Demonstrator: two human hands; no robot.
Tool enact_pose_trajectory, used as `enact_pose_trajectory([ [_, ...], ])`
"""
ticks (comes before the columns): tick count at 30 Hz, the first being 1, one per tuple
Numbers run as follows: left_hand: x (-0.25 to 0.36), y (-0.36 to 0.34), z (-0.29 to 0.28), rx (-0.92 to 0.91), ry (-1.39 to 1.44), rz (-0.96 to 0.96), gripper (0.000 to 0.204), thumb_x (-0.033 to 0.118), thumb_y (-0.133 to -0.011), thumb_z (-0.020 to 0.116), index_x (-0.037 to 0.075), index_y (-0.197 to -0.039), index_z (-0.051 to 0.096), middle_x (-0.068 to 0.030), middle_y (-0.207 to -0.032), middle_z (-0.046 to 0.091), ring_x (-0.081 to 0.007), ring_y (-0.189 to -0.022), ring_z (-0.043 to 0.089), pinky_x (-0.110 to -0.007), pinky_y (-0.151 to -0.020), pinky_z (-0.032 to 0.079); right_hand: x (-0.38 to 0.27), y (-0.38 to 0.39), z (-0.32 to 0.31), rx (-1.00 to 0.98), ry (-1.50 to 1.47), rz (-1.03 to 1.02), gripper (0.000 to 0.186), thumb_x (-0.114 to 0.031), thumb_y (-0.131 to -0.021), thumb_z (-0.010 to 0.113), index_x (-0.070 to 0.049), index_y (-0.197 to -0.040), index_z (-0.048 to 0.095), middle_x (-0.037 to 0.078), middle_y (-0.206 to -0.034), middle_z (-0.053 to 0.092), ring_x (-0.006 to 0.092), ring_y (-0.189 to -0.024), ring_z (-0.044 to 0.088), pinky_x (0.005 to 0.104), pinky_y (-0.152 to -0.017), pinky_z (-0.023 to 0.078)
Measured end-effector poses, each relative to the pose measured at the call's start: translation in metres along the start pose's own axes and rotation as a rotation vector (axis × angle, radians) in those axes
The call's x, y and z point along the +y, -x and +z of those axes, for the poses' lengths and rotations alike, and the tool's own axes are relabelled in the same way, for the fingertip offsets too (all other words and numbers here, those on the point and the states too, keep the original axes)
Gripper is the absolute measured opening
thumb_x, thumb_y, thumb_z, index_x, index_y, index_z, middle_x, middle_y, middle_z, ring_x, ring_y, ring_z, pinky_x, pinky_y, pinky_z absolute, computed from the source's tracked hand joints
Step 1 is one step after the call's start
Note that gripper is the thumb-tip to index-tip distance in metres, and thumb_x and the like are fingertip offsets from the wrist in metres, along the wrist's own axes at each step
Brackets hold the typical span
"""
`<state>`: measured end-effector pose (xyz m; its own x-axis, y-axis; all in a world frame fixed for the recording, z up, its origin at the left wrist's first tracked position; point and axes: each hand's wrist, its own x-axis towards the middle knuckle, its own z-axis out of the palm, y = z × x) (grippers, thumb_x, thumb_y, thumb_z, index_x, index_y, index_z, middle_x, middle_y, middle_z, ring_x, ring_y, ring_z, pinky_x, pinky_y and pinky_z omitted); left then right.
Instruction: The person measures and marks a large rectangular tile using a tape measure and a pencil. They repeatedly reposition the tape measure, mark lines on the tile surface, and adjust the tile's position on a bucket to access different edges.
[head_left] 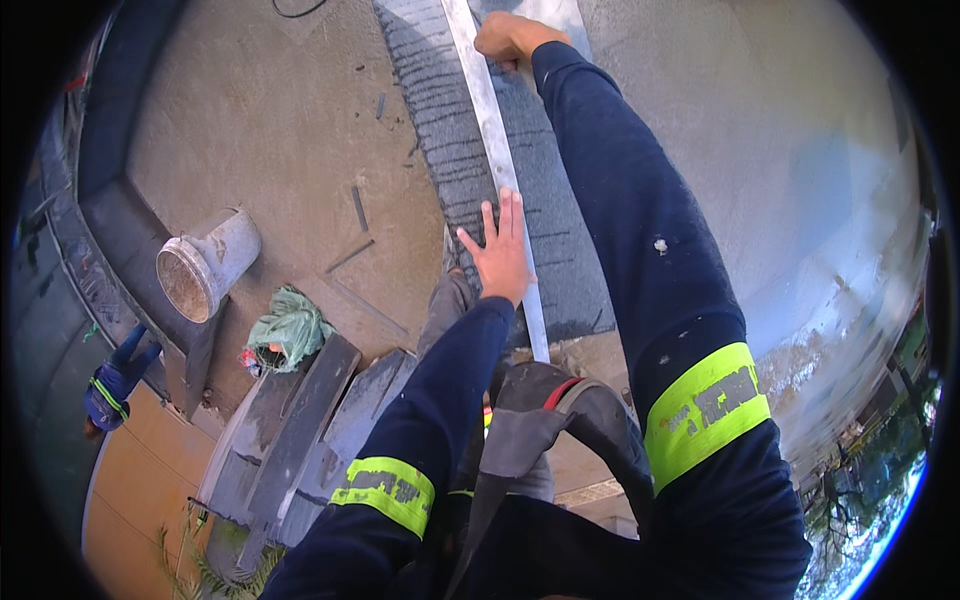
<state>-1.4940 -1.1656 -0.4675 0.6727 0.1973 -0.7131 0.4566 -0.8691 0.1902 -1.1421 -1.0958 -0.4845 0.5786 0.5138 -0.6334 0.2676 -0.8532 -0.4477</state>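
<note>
A long pale metal straightedge (490,125) lies across a dark grey sheet or slab (560,240). Rows of short dark lines run along the sheet's left side. My left hand (502,262) rests on the straightedge with fingers spread, some of them reaching over the sheet. Farther away, my right hand (512,40) is curled closed at the right side of the straightedge, near its far end. Anything inside that fist is hidden. Both forearms wear dark blue sleeves with yellow-green bands.
A dirty whitish bucket (232,245) lies tipped at the left. Near it are a green plastic bag (290,325), stacked grey slabs (300,430) and thin offcut strips (358,208). A dark strapped item (525,425) is close to my body. Another person (112,390) is at far left.
</note>
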Motion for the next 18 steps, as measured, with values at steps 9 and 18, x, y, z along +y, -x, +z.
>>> enact_pose_trajectory([
  [9, 0.001, -0.001, 0.013, 0.031, -0.110, -0.003, 0.155, 0.035, -0.056, 0.105, 0.013, -0.174, 0.007, -0.0015, -0.183, 0.004, -0.0372, -0.167, 0.015, -0.084, -0.119, 0.022, 0.031, 0.171, 0.086, -0.270, -0.097, 0.158, 0.025, -0.013, -0.088, 0.061, 0.003, -0.093, 0.080, 0.026, -0.096, 0.079, 0.0421, -0.095, 0.079, 0.0535, -0.088, 0.059],
  [18, -0.003, -0.001, 0.041, 0.122, -0.126, 0.059, 0.163, 0.046, -0.054, 0.106, 0.013, -0.174, 0.001, -0.0041, -0.183, 0.004, -0.0366, -0.167, 0.016, -0.086, -0.119, 0.022, 0.103, 0.426, 0.295, -0.186, -0.264, 0.348, 0.031, -0.027, -0.105, 0.052, -0.002, -0.123, 0.056, 0.031, -0.107, 0.076, 0.0544, -0.104, 0.072, 0.0652, -0.095, 0.055],
])
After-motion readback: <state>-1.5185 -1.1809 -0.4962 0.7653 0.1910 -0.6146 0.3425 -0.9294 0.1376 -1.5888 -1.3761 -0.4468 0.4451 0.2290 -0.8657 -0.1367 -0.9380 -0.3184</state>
